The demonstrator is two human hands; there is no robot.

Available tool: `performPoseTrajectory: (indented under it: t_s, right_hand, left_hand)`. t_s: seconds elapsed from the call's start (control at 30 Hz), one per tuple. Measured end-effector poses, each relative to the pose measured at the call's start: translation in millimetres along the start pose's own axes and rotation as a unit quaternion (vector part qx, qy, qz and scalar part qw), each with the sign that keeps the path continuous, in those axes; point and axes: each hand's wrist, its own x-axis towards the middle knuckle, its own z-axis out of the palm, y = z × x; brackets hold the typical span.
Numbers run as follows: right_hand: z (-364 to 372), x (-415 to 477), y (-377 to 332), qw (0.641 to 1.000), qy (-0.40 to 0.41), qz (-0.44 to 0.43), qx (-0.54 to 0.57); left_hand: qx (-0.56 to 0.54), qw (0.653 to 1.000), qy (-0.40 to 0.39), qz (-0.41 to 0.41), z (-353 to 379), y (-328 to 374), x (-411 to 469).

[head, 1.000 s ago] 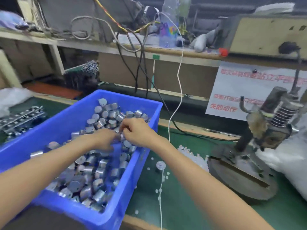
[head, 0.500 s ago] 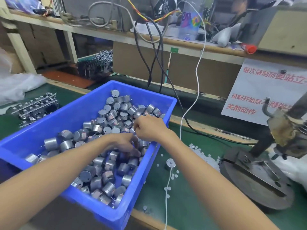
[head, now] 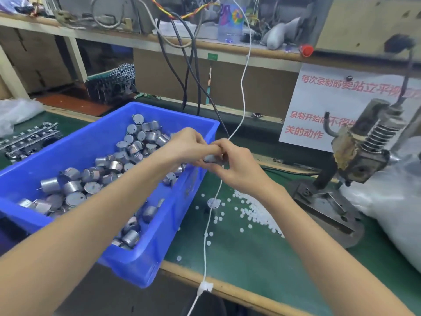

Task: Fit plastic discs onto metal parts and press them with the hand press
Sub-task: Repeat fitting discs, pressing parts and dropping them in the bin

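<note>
Pinching one metal part (head: pixel 210 158) btwn L hand (head: pixel 182 145) & R hand (head: pixel 238 166), sign (head: pixel 319 106) w/ red text "关的动作"

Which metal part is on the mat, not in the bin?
The part crossed by the white cable, among loose discs; no other lies on the green mat.
</note>
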Motion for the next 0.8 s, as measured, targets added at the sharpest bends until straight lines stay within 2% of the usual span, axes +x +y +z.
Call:
performPoseTrajectory:
  t_s: [0.07, 0.13, 0.2, 0.3, 0.37, 0.47, 0.57, 0.63, 0.73, 0.8]
  right_hand:
    - [-6.8, -22.0, 15.6, 0.998, 0.047, 0.024, 0.018]
    - [-9.5, -47.6, 35.1, 0.992, 0.088, 0.075, 0.043]
    - [-7.8, -76.6, 58.8, 0.977, 0.113, 0.166, 0.075]
    - [1.3, -121.5, 88.5, 0.939, 0.135, 0.284, 0.137]
    - [8.7, -146.5, 96.6, 0.931, 0.134, 0.296, 0.169]
    - [22.0, -167.7, 97.0, 0.919, 0.133, 0.274, 0.249]
    - [30.3, -172.3, 97.6, 0.906, 0.166, 0.272, 0.279]
    - [31.9, -172.3, 99.3, 0.892, 0.200, 0.277, 0.296]
    - [32.8, -174.1, 103.6, 0.875, 0.237, 0.280, 0.315]
    - [31.6, -175.2, 106.7, 0.872, 0.243, 0.283, 0.317]
  left_hand:
    - [0.082, 0.996, 0.006, 0.038, 25.1, 14.9, -7.0]
    - [0.120, 0.991, -0.030, 0.061, 56.9, 19.6, -12.1]
    - [0.139, 0.985, -0.090, 0.053, 91.5, 13.1, -17.8]
    - [0.246, 0.958, -0.139, 0.048, 135.7, -23.5, -27.7]
    - [0.269, 0.952, -0.140, 0.039, 151.1, -50.2, -34.6]
    - [0.211, 0.972, -0.100, 0.042, 158.9, -70.4, -38.3]
    - [0.194, 0.976, -0.076, 0.057, 163.3, -74.9, -37.0]
    - [0.217, 0.969, -0.080, 0.083, 167.8, -74.5, -38.6]
    - [0.168, 0.968, -0.111, 0.149, 179.0, -71.8, -43.3]
    - [0.155, 0.965, -0.103, 0.186, 185.7, -73.1, -44.4]
